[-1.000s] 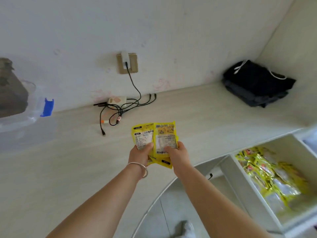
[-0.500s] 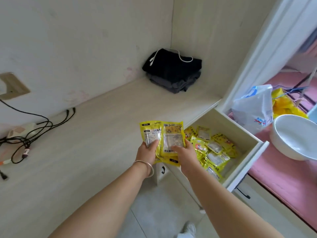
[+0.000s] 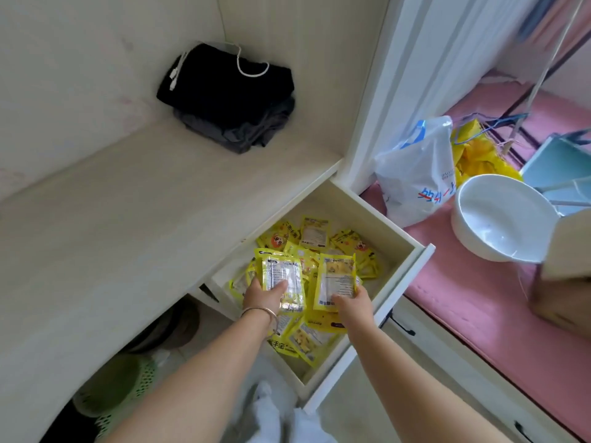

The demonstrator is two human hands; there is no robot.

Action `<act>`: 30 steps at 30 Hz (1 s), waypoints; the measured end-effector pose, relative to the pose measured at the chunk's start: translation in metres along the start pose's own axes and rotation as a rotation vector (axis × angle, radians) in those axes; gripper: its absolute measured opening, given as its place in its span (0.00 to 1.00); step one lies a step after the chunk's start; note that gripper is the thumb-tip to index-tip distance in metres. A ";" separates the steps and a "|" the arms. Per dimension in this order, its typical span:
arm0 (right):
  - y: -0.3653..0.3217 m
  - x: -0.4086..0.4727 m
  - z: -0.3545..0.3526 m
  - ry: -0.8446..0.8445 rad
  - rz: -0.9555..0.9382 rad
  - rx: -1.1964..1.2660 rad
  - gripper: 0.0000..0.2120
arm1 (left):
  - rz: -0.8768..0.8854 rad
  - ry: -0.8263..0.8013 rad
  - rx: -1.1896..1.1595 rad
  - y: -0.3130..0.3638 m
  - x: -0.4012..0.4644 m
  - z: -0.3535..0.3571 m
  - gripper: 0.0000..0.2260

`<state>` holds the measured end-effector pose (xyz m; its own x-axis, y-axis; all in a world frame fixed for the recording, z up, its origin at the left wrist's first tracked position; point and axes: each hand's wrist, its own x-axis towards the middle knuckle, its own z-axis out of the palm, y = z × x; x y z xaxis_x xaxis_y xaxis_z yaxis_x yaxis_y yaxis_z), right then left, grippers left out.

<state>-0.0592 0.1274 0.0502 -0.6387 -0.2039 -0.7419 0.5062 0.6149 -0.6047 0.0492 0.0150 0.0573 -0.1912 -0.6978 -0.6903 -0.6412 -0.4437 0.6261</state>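
The left hand (image 3: 265, 298) grips one yellow packet (image 3: 283, 279) by its lower end, thumb pressed on its printed face. The right hand (image 3: 355, 303) holds a second yellow packet (image 3: 339, 279) the same way, just beside the first but apart from it. Both packets hang over the middle of the open drawer (image 3: 412, 251), above a heap of loose packets (image 3: 316, 235) that covers its floor from the far wall to the near corner. A bracelet (image 3: 259, 313) circles the left wrist. On the desktop (image 3: 128, 235), a pile of dark clothes (image 3: 230, 94) sits in the far right corner. Beyond the drawer's right side, a white bowl (image 3: 502, 219) and a plastic bag (image 3: 415, 180) rest on a pink mat (image 3: 479, 298).
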 end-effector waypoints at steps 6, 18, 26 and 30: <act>0.012 0.028 0.009 -0.013 0.047 -0.179 0.26 | -0.094 -0.050 0.090 -0.019 0.030 0.029 0.42; 0.016 0.051 0.019 0.065 -0.022 -0.112 0.33 | -0.038 0.047 0.147 -0.042 0.063 0.025 0.34; 0.011 0.042 0.002 0.265 -0.258 -0.422 0.24 | 0.313 -0.016 0.523 -0.030 0.041 0.040 0.20; 0.022 0.036 -0.016 0.391 -0.318 -0.541 0.24 | 0.479 -0.297 0.760 -0.024 0.017 0.068 0.17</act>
<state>-0.0799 0.1455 0.0149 -0.9180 -0.2103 -0.3362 -0.0296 0.8817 -0.4708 0.0109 0.0521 0.0054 -0.6738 -0.4926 -0.5507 -0.7379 0.4112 0.5352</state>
